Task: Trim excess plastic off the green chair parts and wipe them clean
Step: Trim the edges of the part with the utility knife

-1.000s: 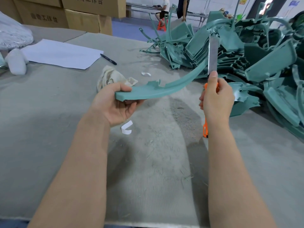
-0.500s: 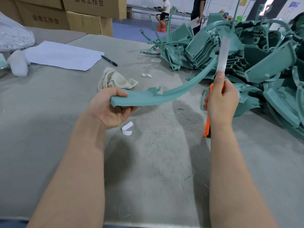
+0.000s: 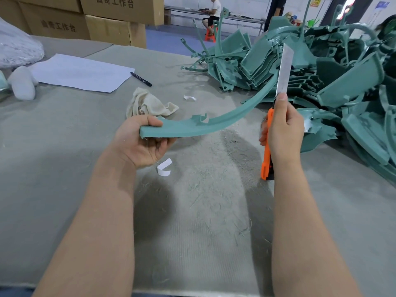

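My left hand (image 3: 142, 142) grips the near end of a long curved green chair part (image 3: 214, 123), held above the table and arching up to the right. My right hand (image 3: 282, 131) is closed around an orange utility knife (image 3: 266, 155) with its long blade (image 3: 284, 69) extended upward; the blade rests against the far end of the curved part. A crumpled beige cloth (image 3: 147, 103) lies on the table just behind my left hand. A big pile of green chair parts (image 3: 321, 71) fills the right side.
The table (image 3: 64, 146) has a grey felt cover with plastic shavings on it. White paper (image 3: 81, 71), a black pen (image 3: 141, 79) and small white scraps (image 3: 164, 168) lie on it. Cardboard boxes (image 3: 96, 20) stand at the back left, with people in the far background.
The knife blade has slid further out along the curved part toward its far end. My left hand has kept its hold on the near end.
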Motion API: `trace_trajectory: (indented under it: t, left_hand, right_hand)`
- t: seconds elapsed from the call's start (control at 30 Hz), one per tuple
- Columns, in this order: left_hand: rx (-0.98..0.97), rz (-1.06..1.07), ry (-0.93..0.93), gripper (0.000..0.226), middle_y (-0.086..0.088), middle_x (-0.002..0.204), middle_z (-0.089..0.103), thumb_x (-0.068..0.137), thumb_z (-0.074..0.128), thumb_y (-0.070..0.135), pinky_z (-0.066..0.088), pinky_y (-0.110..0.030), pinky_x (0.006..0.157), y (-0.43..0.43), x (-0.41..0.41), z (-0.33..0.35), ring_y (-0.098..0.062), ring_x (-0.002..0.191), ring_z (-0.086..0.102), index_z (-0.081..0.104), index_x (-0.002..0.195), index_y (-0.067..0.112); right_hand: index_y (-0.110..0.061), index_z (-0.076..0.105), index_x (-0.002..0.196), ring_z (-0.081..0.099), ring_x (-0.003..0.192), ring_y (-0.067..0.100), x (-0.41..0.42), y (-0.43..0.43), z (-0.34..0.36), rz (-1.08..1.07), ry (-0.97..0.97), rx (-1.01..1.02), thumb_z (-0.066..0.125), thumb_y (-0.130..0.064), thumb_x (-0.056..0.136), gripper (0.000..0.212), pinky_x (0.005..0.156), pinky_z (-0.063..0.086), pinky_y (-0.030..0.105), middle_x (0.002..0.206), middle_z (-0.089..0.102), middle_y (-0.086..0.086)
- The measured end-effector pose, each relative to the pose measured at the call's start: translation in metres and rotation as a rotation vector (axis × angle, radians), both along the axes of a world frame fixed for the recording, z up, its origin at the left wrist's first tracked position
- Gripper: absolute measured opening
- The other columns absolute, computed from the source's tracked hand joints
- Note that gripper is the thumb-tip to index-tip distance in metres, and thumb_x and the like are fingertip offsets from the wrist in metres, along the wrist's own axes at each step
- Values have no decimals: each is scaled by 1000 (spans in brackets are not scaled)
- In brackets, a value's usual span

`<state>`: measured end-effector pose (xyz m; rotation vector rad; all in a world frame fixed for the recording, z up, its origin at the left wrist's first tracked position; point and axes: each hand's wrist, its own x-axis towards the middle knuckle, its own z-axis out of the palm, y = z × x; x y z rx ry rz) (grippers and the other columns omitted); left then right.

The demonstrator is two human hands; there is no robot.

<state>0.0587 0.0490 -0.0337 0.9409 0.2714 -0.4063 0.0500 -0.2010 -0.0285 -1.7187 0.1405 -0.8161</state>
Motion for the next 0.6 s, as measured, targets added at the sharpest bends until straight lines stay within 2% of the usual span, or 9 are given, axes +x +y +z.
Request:
trace_trajectory:
  t: [0.27,0.43,0.53,0.6]
  left_hand:
    - [-9,5,-4,15,-4,64,63,85,45,10,46,-14,39,0,1,-1,-20,50,65,60,84,8]
    - [-44,-12,2,16,-6,77,64,86,44,11,46,-15,39,1,4,-3,-17,50,65,59,89,8]
    - [-116,-74,-20,22,-14,84,72,82,43,12,46,-14,39,0,5,-2,-11,49,63,62,91,5]
    - [-136,-93,-38,29,-15,86,73,72,48,12,46,-14,40,0,6,-2,-8,49,62,63,96,4]
  right_hand:
    - [-8,45,71,43,47,22,0,0,-1,33,-4,6,37,-47,101,50,40,40,24,58,46,14]
    - [-13,43,67,43,47,20,-1,0,0,68,13,7,38,-48,100,48,41,40,26,56,46,10]
    - [-18,45,66,40,45,13,-1,10,-3,153,56,-134,44,-45,99,43,43,38,28,55,45,0]
    - [-20,39,61,38,43,13,-1,17,-4,177,75,-203,45,-46,98,46,44,37,29,51,42,-4]
